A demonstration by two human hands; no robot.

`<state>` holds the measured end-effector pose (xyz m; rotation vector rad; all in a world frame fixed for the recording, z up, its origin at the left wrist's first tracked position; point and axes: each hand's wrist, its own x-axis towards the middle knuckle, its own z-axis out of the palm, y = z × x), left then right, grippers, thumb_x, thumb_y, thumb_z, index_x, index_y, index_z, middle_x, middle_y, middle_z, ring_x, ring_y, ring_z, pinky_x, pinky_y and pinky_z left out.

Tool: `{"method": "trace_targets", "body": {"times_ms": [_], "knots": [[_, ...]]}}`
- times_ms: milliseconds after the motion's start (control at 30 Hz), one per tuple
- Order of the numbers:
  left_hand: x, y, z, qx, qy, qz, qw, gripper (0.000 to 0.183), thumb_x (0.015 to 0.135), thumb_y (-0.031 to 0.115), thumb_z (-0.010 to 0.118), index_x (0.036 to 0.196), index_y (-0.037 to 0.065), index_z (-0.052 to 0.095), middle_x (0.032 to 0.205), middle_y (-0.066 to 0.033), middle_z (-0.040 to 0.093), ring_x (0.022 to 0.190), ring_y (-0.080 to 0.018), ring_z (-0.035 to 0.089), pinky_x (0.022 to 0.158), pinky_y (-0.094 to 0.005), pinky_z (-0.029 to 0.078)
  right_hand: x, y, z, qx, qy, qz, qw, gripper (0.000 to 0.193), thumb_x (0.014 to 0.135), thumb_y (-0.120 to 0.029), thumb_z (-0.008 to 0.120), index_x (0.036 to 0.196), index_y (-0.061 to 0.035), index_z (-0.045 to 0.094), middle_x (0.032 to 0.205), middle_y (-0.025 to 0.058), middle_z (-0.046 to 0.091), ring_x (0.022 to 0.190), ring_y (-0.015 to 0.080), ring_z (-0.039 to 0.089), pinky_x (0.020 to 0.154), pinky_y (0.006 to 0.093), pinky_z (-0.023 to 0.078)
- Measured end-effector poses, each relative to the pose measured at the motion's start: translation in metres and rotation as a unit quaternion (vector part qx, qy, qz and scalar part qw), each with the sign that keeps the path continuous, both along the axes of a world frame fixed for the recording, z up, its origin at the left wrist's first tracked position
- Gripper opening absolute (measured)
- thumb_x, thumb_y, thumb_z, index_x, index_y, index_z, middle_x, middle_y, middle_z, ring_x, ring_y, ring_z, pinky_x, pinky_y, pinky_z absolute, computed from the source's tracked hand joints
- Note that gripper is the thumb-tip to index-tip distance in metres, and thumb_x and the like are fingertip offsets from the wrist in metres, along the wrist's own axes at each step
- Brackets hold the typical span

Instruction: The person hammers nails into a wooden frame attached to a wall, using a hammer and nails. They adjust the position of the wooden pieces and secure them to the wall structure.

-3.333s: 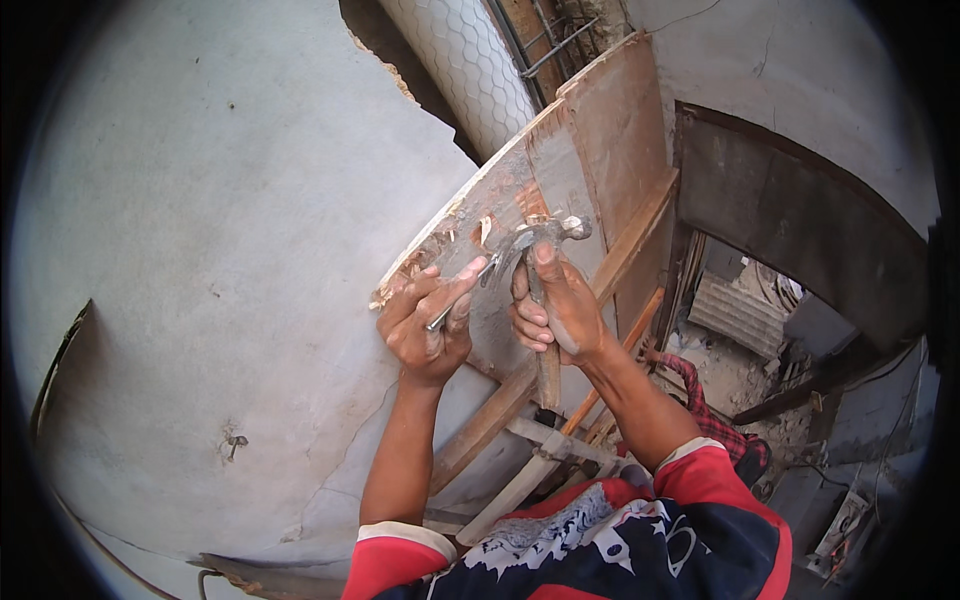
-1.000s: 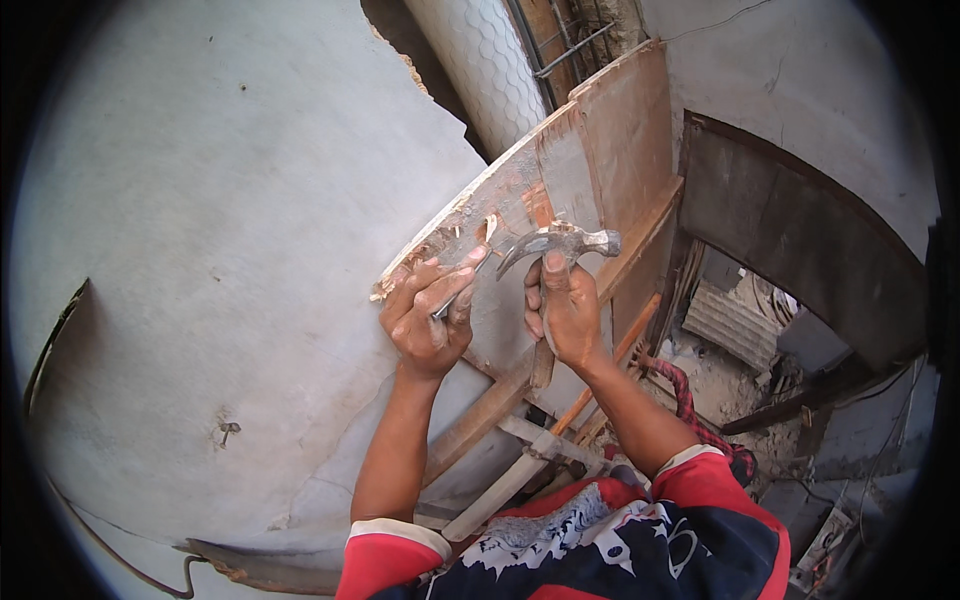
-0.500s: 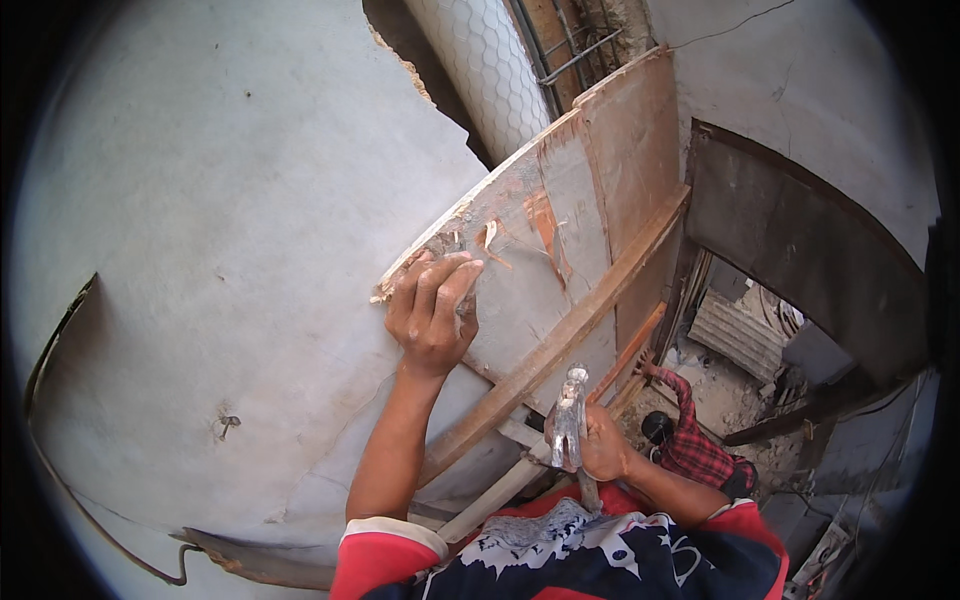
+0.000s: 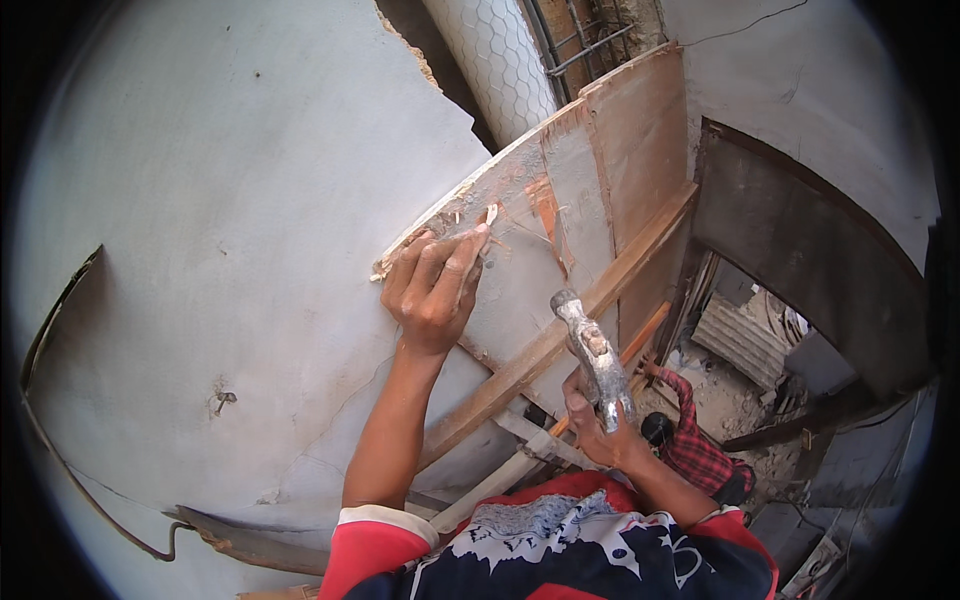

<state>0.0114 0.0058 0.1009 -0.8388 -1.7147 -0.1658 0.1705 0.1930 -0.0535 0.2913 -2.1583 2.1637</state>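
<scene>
Right hand (image 4: 592, 432) closed around claw hammer (image 4: 592, 348), held in front of chest, clear of left hand (image 4: 430, 290). Left fingers curled at wooden panel (image 4: 640, 140), near its splintered end; can't tell if gripping anything. Batten (image 4: 520, 370) crosses panel. Co-worker (image 4: 700, 458) lower right.

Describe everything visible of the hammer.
The hammer has a scuffed, silvery-grey head, apparently metal, with pale smudges. Its round striking end points up and left in the picture, the other end down and right. The right hand grips it beneath the head; the handle is hidden. Nothing else visibly touches it.
</scene>
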Motion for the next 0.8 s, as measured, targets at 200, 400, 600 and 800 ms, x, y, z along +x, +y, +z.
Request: {"method": "trace_targets", "body": {"times_ms": [200, 400, 600, 800], "knots": [[-0.002, 0.001, 0.001, -0.011, 0.019, 0.016, 1.000, 0.032, 0.078, 0.014, 0.083, 0.109, 0.019, 0.080, 0.087, 0.0016, 0.072, 0.083, -0.0199, 0.067, 0.078, -0.0343, 0.058, -0.028, -0.008, 0.043, 0.016, 0.222, -0.150, 0.963, 0.054, 0.107, -0.031, 0.054, 0.145, 0.0059, 0.043, 0.076, 0.0004, 0.050, 0.060, 0.0084, 0.048, 0.054, 0.0254, 0.038], [0.000, 0.007, 0.005, -0.004, 0.012, 0.023, 1.000, 0.030, 0.078, 0.012, 0.082, 0.108, 0.017, 0.080, 0.085, 0.0020, 0.071, 0.079, -0.0187, 0.065, 0.072, -0.0333, 0.055, -0.032, -0.022, 0.050, -0.057, 0.381, -0.154, 0.910, 0.055, 0.109, -0.035, 0.050, 0.146, 0.0045, 0.039, 0.072, 0.0045, 0.052, 0.050, 0.0094, 0.047, 0.046, 0.0241, 0.036], [0.000, 0.006, 0.005, -0.009, 0.017, 0.016, 1.000, 0.029, 0.079, 0.009, 0.080, 0.107, 0.016, 0.081, 0.086, 0.0007, 0.069, 0.076, -0.0200, 0.062, 0.070, -0.0344, 0.051, -0.021, -0.018, 0.063, 0.004, 0.259, -0.211, 0.942, 0.052, 0.109, -0.036, 0.051, 0.142, 0.0033, 0.043, 0.076, 0.0031, 0.055, 0.047, 0.0084, 0.046, 0.046, 0.0236, 0.036], [-0.001, 0.006, 0.004, 0.000, 0.015, 0.021, 1.000, 0.026, 0.079, 0.010, 0.080, 0.105, 0.016, 0.081, 0.089, 0.0005, 0.071, 0.077, -0.0201, 0.062, 0.070, -0.0347, 0.051, -0.017, -0.026, 0.075, -0.187, 0.388, -0.217, 0.876, 0.057, 0.106, -0.047, 0.053, 0.138, -0.0014, 0.041, 0.072, -0.0009, 0.045, 0.047, 0.0060, 0.038, 0.042, 0.0234, 0.033]]}}
